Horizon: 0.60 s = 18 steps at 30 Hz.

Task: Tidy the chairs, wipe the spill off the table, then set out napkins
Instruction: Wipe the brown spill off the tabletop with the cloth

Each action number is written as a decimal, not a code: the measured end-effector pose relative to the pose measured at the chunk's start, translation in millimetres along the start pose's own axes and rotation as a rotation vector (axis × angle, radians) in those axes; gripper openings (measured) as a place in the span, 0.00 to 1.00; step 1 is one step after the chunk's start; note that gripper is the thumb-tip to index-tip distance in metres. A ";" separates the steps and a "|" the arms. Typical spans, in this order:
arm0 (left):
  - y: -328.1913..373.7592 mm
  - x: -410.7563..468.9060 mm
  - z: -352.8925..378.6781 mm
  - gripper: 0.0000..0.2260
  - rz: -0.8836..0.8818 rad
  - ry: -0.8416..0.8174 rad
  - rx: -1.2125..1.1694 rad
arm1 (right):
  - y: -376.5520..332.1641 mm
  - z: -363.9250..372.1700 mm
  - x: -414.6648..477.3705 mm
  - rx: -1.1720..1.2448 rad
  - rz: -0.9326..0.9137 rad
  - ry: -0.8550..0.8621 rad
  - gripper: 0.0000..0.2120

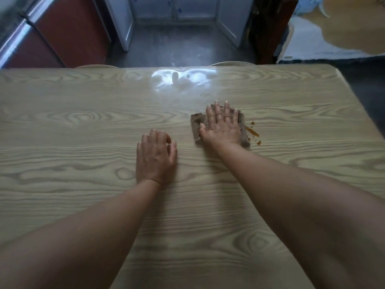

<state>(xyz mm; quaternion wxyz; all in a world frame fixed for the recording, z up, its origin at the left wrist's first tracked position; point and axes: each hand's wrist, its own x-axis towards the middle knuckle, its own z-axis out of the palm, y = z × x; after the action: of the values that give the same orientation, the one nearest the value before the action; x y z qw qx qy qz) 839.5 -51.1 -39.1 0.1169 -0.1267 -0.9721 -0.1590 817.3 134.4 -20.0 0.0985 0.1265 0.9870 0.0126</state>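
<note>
Fingers (227,110) of our right hand (221,127) lie spread and flat, pressing a brown cloth (195,127) down onto the wooden table (83,126); nothing is pinched, the palm simply bears on it. Most of the cloth is hidden under the hand, with only its left edge and right strip showing. Just beside its right edge sits the spill (253,132), a dark amber streak with a few small drops, not yet covered. How much liquid lies under the cloth we cannot tell. Our left hand (155,156) rests on the bare tabletop nearby, fingers loosely curled and holding nothing. Beyond the far table edge, two pale curved chair backs (227,63) barely peek up, the rest cut off. Red cabinets (68,32) stand to the left, blurred.
</note>
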 end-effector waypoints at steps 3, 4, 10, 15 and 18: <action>0.5 2.1 0.8 0.11 0.005 -0.005 0.003 | 2.1 -6.7 26.0 0.021 0.027 -0.003 0.31; -0.2 2.5 1.0 0.10 0.009 -0.008 0.009 | 2.8 -8.7 32.5 0.028 0.038 -0.007 0.31; -0.6 3.3 1.7 0.09 0.021 0.011 0.016 | 17.7 -11.1 41.8 0.078 0.108 -0.009 0.31; -0.2 1.9 1.7 0.09 0.022 0.008 0.016 | 42.3 -6.5 24.9 0.095 0.167 0.002 0.32; 0.1 1.6 1.1 0.09 0.021 0.012 0.018 | 52.5 -2.4 11.4 0.104 0.185 -0.003 0.31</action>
<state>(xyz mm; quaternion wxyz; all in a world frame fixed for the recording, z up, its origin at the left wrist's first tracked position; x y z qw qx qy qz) 837.9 -50.3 -39.6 0.1253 -0.1349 -0.9714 -0.1500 819.0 188.1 -17.2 0.0919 0.2222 0.9702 -0.0296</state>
